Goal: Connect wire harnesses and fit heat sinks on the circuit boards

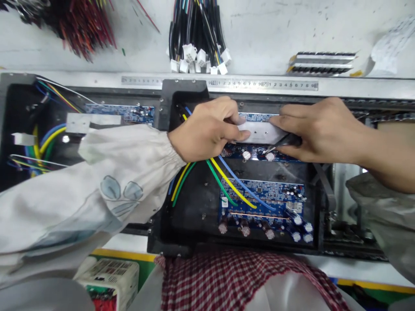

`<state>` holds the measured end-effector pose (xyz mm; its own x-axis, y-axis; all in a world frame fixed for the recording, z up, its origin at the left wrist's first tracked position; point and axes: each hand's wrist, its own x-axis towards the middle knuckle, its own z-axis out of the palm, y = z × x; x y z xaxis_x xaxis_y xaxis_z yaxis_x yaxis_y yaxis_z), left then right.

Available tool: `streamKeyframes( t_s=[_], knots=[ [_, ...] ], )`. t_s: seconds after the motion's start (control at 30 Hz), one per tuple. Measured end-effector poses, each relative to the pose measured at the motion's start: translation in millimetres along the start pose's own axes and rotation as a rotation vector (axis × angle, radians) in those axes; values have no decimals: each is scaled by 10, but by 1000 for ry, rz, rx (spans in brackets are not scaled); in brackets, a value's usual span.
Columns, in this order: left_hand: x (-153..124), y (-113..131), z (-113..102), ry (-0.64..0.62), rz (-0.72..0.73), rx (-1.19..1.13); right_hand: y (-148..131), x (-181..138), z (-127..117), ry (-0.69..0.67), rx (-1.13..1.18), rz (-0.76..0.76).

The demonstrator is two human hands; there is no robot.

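My left hand (212,129) pinches the left end of a flat silver metal bar (259,133) with small holes. The bar lies over a blue circuit board (231,152) inside a black housing (191,216). At the bar's right end are the fingers of my right hand (319,129), closed. They also hold a dark, thin tool (290,140) with a pointed metal tip; its kind is partly hidden by the fingers. Below the bar lies a second blue circuit board (259,196). Yellow, green and blue wires (228,179) reach across it from beneath my left hand.
A second housing section with a silver bar (92,123) and wires is at left. Along the back edge runs a ruler (259,84). Behind it lie black cables with white connectors (194,56), red wires (87,32) and a stack of strips (324,62). A white basket (128,276) stands below.
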<state>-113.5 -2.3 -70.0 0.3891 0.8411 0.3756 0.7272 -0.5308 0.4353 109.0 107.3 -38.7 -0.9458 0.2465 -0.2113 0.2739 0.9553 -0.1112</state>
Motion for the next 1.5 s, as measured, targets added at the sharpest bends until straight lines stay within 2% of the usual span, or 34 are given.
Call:
streamKeyframes(
  t_s=[0.13, 0.33, 0.5, 0.67, 0.97, 1.23, 1.5],
  knots=[
    [-10, -16, 14, 4, 13, 7, -37, -19, -11, 10, 1, 13],
    [-23, -47, 35, 28, 72, 10, -64, -24, -27, 31, -54, -44],
    [-3, -31, 24, -43, 2, 6, -69, -18, 2, 112, -8, -20],
    [-1, -27, 25, -20, 10, -58, -59, -21, 7, 112, 68, 13],
    [6, -84, 65, -43, -20, -161, -131, -68, -44, 109, 14, 16],
    [-15, -120, 115, -35, 43, -72, -53, -39, -34, 53, -149, -129],
    [-42, -83, 91, -28, 4, -45, 15, -15, -37, 22, -161, -191]
  ],
)
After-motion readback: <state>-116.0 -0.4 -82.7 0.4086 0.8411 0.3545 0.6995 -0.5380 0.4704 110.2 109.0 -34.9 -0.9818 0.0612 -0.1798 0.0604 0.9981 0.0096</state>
